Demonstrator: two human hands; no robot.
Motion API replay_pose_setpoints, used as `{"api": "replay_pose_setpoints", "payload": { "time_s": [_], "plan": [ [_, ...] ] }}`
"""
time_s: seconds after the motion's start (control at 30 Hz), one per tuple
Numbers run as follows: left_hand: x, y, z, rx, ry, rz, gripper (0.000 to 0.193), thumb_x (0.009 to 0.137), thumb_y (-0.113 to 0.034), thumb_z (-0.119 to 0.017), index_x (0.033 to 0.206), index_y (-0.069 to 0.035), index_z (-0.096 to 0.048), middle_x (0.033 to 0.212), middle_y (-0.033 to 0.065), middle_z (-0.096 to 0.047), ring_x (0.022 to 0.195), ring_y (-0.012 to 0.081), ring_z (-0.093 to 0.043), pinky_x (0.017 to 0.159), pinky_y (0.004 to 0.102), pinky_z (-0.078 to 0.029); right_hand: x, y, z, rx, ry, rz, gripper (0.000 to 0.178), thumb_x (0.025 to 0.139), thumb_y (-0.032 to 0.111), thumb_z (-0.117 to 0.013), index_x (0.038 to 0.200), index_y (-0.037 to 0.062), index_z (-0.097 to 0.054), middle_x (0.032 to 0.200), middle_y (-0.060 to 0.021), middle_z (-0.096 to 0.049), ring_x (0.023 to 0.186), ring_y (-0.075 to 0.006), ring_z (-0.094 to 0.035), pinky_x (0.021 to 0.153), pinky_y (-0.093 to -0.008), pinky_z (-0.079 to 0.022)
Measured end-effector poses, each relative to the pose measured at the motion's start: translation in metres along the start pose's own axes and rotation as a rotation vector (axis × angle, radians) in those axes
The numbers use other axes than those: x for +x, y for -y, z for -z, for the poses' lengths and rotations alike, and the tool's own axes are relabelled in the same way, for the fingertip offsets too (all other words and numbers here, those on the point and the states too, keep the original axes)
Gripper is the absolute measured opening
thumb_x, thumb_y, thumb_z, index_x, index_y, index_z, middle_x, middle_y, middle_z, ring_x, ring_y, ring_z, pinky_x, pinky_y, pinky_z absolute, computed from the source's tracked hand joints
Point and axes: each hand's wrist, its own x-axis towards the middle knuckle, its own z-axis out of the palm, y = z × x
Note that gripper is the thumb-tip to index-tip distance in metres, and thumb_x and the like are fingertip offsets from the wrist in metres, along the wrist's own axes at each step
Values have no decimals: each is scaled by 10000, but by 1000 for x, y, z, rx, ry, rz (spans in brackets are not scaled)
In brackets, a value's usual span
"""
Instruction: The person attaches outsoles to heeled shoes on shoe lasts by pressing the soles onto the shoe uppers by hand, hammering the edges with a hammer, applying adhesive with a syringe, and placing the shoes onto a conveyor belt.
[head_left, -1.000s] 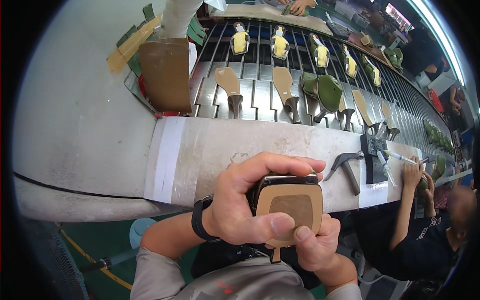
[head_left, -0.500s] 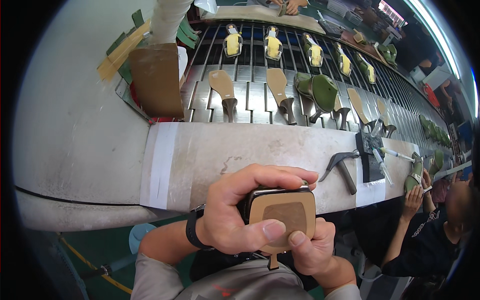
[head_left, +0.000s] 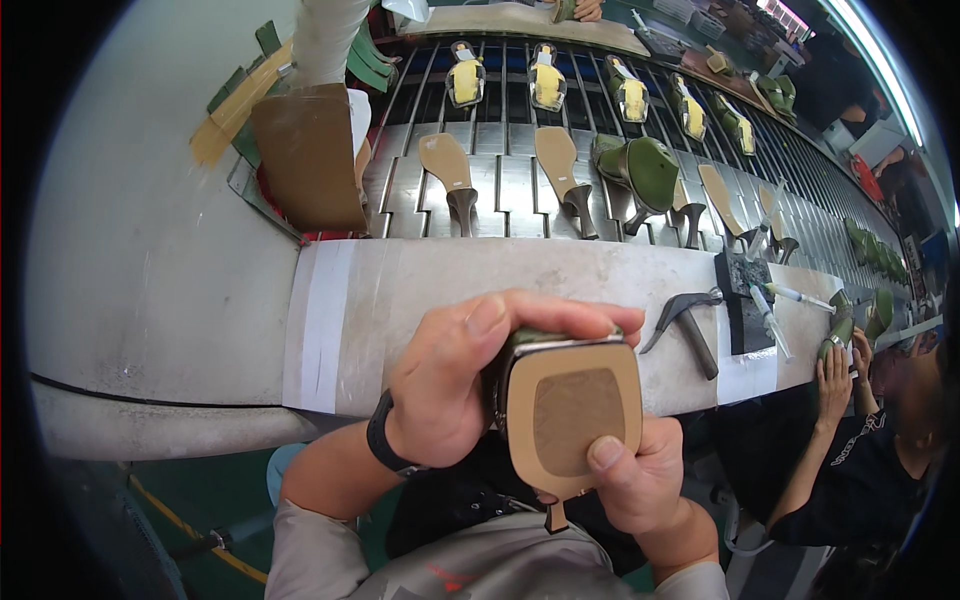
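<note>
A green high-heeled shoe [head_left: 575, 410] is turned sole up, its tan sole facing the camera and its thin heel pointing down toward me. My left hand [head_left: 470, 385] wraps over the toe end, fingers across the top and thumb on the side. My right hand [head_left: 635, 480] grips the shoe from below, thumb pressed on the sole's lower right. A black band sits on my left wrist. The green upper is mostly hidden behind the sole.
A grey workbench [head_left: 420, 290] runs ahead, with a hammer [head_left: 685, 320] and a black pad [head_left: 745, 310] to the right. Behind it a slatted conveyor [head_left: 510, 180] carries tan soles with heels, green shoes and yellow lasts. A cardboard box [head_left: 305, 155] stands left. A seated person's hand [head_left: 835, 365] holds a green shoe at right.
Both hands have kept their grip on the shoe, which sits slightly lower and further right in the picture. The view has tilted down a little.
</note>
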Motion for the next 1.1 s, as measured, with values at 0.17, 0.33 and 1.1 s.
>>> {"api": "replay_pose_setpoints", "payload": {
  "time_s": [0.17, 0.33, 1.1],
  "plan": [
    [17, 4, 1, -13, -37, 31, 725, 1127, -526, -274, 1301, 93, -607, 1423, 395, -569, 1331, 434, -612, 1128, 526, -503, 12, 11, 7, 68, -30, -47, 373, 1107, 226, -588, 1154, -124, -711, 953, -182, -780, 784, -196, -759, 688, -319, -631],
    [26, 5, -5, 84, -76, -17, 648, 1144, -475, -379, 1338, 117, -558, 1401, 345, -606, 1327, 383, -623, 1108, 488, -530, 19, 20, 9, 9, -50, -19, 401, 1114, 262, -582, 1177, -120, -686, 934, -184, -766, 755, -196, -748, 675, -315, -627],
    [17, -1, 11, 372, 50, -30, 649, 1077, -340, -591, 1515, 108, -421, 1552, 329, -501, 1402, 356, -566, 1207, 465, -412, 25, 32, 22, -118, -149, -10, 583, 1140, 426, -463, 1183, -119, -666, 868, -168, -771, 673, -216, -752, 628, -315, -623]
  ]
}}
